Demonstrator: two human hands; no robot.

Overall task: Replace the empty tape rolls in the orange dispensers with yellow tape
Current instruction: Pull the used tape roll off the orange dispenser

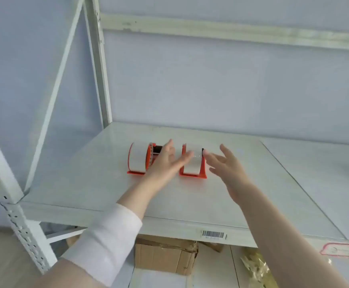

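R dispenser (194, 169) partly behind L hand (165, 161)

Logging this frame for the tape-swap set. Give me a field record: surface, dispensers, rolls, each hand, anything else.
surface: white metal shelf
dispensers: two orange, side by side: left dispenser, right dispenser
rolls: pale in both; no yellow tape seen on the shelf
left hand: open, fingers straight, reaching between the dispensers, tips over the right one; contact unclear (blur)
right hand: open, fingers spread, beside the right dispenser
shelf edge: barcode label
below shelf: cardboard box
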